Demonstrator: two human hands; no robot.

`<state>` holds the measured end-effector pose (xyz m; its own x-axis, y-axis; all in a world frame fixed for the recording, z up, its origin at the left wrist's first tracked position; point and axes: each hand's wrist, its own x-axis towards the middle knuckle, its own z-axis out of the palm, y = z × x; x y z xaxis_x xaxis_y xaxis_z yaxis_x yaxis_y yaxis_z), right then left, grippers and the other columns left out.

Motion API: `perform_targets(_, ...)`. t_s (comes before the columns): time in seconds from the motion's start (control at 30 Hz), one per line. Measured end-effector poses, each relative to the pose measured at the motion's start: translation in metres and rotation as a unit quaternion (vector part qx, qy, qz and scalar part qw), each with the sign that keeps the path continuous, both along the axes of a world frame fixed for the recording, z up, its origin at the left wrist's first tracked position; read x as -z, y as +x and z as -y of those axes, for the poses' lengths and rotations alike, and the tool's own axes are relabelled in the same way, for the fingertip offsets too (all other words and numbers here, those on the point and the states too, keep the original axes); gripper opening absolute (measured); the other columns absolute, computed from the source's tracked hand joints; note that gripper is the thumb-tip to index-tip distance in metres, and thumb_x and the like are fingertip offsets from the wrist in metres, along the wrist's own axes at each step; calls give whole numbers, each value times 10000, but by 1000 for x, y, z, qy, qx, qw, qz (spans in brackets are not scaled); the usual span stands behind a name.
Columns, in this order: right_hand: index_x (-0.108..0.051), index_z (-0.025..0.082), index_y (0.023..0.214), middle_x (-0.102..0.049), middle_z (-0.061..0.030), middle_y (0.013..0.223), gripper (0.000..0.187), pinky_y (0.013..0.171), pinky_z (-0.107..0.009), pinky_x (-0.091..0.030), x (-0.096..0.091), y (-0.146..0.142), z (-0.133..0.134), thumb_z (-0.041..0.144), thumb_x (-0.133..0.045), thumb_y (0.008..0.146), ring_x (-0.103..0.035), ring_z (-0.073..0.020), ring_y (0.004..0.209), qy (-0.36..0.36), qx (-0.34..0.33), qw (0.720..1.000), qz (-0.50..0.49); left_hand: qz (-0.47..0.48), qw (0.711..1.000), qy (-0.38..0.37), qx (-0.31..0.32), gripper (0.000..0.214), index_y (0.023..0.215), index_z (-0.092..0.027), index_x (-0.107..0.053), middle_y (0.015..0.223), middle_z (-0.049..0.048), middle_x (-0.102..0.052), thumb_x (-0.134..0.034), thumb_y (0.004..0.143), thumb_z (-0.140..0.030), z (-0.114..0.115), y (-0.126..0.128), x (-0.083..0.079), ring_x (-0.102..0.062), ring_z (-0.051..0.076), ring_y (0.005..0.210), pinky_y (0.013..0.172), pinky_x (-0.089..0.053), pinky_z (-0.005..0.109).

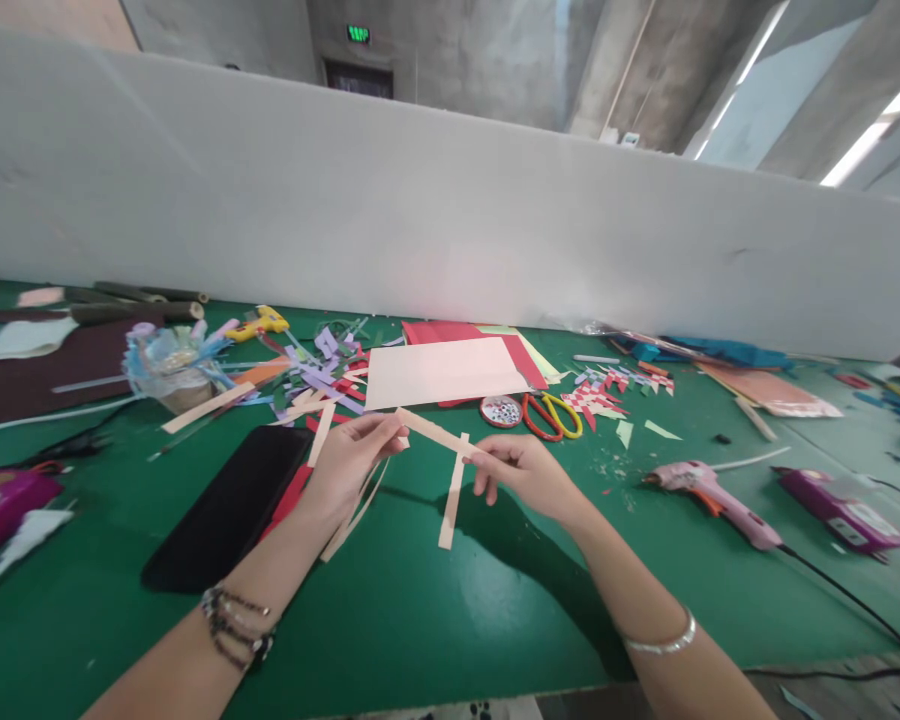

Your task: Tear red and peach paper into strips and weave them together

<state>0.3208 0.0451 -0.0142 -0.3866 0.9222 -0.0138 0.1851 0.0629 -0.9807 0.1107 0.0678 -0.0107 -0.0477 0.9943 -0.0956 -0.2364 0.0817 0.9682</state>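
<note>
My left hand point(356, 455) pinches the left end of a peach paper strip point(429, 430) above the green table point(390, 600). More peach strips hang from this hand down toward the table. My right hand point(525, 470) pinches the strip's other end, where a second peach strip point(451, 495) crosses it and hangs downward. Both hands float over the table, a little in front of a pale pink paper sheet point(442, 372).
A black phone point(229, 505) lies left of my left hand. Scissors with red and yellow handles point(551, 415), a dish of googly eyes point(501, 410), paper scraps point(322, 375), a pink glue gun point(709, 490) and a yellow glue gun point(259, 323) lie around. A white partition point(450, 220) backs the table.
</note>
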Motion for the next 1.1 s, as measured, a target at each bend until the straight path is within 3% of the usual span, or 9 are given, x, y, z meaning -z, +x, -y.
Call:
perform_targets(0.17, -597, 140, 713, -621, 9, 540, 302, 438, -202, -440, 0, 6, -5, 441, -607, 723, -554, -84, 409, -12, 52, 998, -34, 22, 999, -11, -32, 401, 672, -131, -686, 624, 7, -642, -807, 407, -407, -2, -2, -2, -550, 85, 524, 567, -485, 220)
perform_targets(0.37, -609, 145, 710, -676, -13, 627, 249, 567, -236, -490, 2, 9, -11, 390, -647, 702, -616, -106, 510, 5, 128, 987, -94, 41, 998, -15, -45, 369, 664, -136, -662, 636, -2, -646, -799, 434, -390, -3, -4, -1, -548, 69, 505, 548, -485, 204)
perform_targets(0.73, -622, 151, 689, -696, -29, 668, 293, 583, -205, -474, 4, 10, -14, 414, -718, 604, -645, -110, 581, -72, 192, 952, -226, 67, 996, -18, -59, 316, 673, -149, -668, 640, -21, -637, -797, 467, -352, -3, -3, -2, -496, 36, 474, 500, -447, 161)
perform_targets(1.1, -580, 163, 704, -657, -14, 621, 275, 558, -232, -480, 6, 13, -15, 434, -614, 731, -599, -106, 509, 77, 223, 957, -171, 18, 999, 22, -28, 361, 678, -145, -652, 677, -6, -624, -764, 493, -434, 0, 2, 1, -452, 48, 493, 494, -389, 184)
